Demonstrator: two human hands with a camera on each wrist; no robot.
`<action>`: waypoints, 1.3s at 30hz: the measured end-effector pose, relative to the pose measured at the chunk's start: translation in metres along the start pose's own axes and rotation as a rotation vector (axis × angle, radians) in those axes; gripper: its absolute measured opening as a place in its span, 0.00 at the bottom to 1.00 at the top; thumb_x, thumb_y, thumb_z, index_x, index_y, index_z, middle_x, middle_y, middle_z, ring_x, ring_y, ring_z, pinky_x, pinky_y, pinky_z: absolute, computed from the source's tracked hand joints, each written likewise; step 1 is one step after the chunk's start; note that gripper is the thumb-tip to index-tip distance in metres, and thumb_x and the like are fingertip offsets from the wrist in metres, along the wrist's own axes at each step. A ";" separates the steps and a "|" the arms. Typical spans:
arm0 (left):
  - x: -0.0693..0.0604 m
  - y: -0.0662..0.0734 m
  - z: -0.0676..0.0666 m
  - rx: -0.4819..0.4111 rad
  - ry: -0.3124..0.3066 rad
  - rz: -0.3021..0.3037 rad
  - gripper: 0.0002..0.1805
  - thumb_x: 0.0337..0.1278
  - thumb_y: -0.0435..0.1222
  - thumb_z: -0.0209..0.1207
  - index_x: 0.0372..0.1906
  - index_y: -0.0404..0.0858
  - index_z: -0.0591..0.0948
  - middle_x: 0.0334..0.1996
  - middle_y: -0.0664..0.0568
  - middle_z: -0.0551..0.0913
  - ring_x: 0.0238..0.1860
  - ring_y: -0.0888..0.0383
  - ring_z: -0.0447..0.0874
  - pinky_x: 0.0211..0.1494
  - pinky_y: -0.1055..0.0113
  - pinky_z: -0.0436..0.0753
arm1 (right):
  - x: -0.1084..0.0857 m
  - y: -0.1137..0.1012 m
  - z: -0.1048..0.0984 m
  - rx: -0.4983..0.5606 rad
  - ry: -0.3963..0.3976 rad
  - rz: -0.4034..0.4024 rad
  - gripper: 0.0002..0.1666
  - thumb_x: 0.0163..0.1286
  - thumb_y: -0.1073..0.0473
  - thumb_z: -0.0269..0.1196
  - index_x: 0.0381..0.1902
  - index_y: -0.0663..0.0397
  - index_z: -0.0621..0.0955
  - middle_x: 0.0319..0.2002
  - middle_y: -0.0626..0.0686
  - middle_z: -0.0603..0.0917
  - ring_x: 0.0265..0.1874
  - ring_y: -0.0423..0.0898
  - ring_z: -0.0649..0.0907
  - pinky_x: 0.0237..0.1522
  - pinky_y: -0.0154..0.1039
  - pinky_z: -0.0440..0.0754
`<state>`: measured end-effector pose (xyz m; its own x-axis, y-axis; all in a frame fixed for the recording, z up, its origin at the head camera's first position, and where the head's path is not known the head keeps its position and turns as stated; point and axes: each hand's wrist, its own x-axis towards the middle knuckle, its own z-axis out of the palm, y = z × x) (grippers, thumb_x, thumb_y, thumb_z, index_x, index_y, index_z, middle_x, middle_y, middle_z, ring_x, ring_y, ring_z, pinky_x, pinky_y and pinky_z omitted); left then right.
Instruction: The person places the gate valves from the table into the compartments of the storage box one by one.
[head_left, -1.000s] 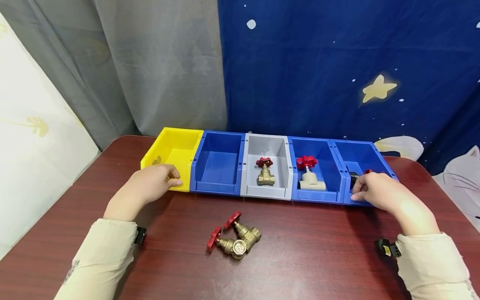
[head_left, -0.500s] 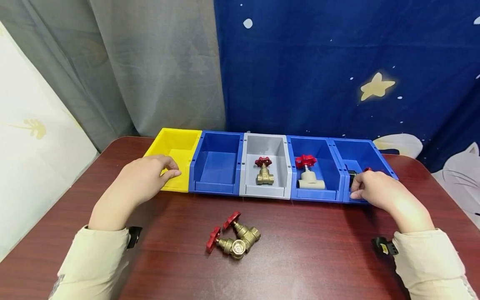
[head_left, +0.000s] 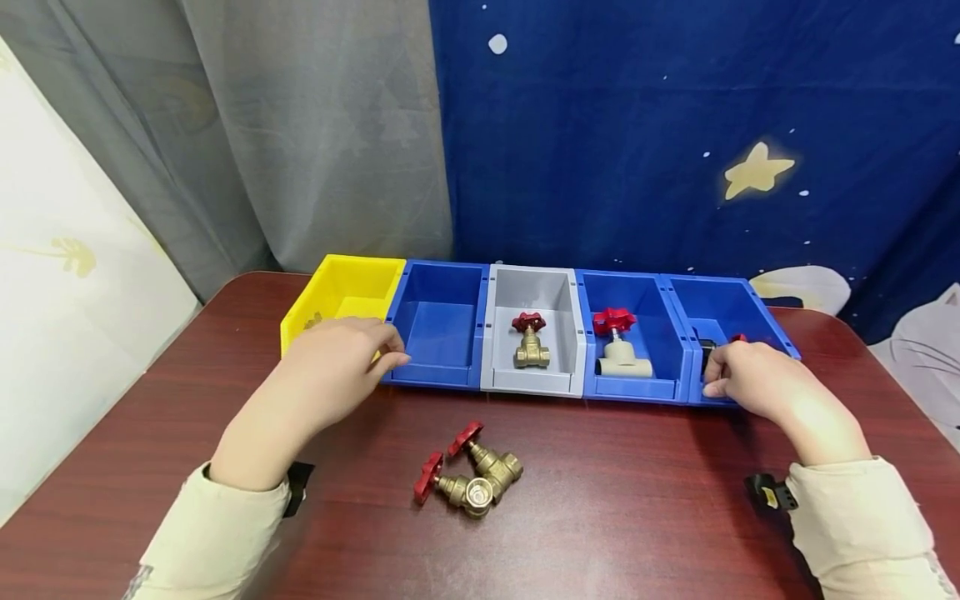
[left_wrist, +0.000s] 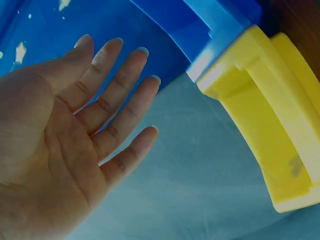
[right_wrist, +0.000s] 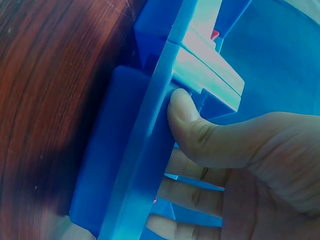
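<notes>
My left hand [head_left: 341,362] hovers in front of the yellow bin [head_left: 341,275] and reaches towards the first blue bin [head_left: 435,375]. In the left wrist view its fingers are loosely extended and the palm holds nothing. At the far right, my right hand [head_left: 761,379] grips the front wall of the end blue bin [right_wrist: 135,165], thumb on the near side and fingers behind. A black part [head_left: 707,350] and a red part [head_left: 738,338] show inside that bin, mostly hidden by the hand. Two brass gate valves [head_left: 495,473] with red handwheels lie together on the table.
The grey bin [head_left: 532,383] in the middle holds a brass valve [head_left: 532,354]. Beside it, another blue bin [head_left: 637,388] holds a cream plastic valve [head_left: 622,360] with a red handwheel. The bins stand side by side on the dark red table [head_left: 600,500], before a curtain [head_left: 600,142].
My left hand has lifted away from the yellow bin's front edge and shifted right towards the first blue bin. The right hand stays on the end bin; the valves have not moved.
</notes>
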<state>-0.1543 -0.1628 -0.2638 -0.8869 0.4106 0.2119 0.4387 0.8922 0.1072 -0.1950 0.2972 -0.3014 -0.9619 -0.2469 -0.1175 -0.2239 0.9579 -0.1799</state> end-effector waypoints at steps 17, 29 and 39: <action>-0.002 0.043 0.021 0.057 -0.041 0.156 0.14 0.61 0.50 0.65 0.32 0.43 0.82 0.26 0.58 0.79 0.31 0.57 0.77 0.42 0.59 0.77 | -0.001 -0.002 0.001 -0.012 -0.006 0.001 0.09 0.62 0.62 0.70 0.27 0.56 0.80 0.23 0.51 0.77 0.25 0.50 0.75 0.32 0.52 0.75; -0.005 0.068 0.044 0.167 -0.077 0.172 0.20 0.60 0.55 0.62 0.31 0.41 0.81 0.27 0.54 0.80 0.34 0.53 0.80 0.42 0.57 0.76 | -0.001 -0.004 0.002 -0.022 -0.018 0.007 0.09 0.62 0.62 0.70 0.27 0.57 0.80 0.23 0.51 0.76 0.24 0.50 0.75 0.32 0.51 0.75; -0.011 0.081 0.055 0.190 -0.151 0.082 0.28 0.52 0.62 0.63 0.34 0.39 0.82 0.31 0.51 0.83 0.38 0.52 0.81 0.46 0.57 0.77 | 0.000 -0.003 0.001 -0.024 -0.025 0.005 0.08 0.63 0.62 0.69 0.27 0.58 0.80 0.23 0.51 0.77 0.25 0.50 0.75 0.33 0.53 0.76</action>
<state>-0.1172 -0.0843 -0.3111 -0.8674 0.4934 0.0637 0.4872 0.8684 -0.0919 -0.1940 0.2937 -0.3018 -0.9589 -0.2455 -0.1425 -0.2232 0.9623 -0.1557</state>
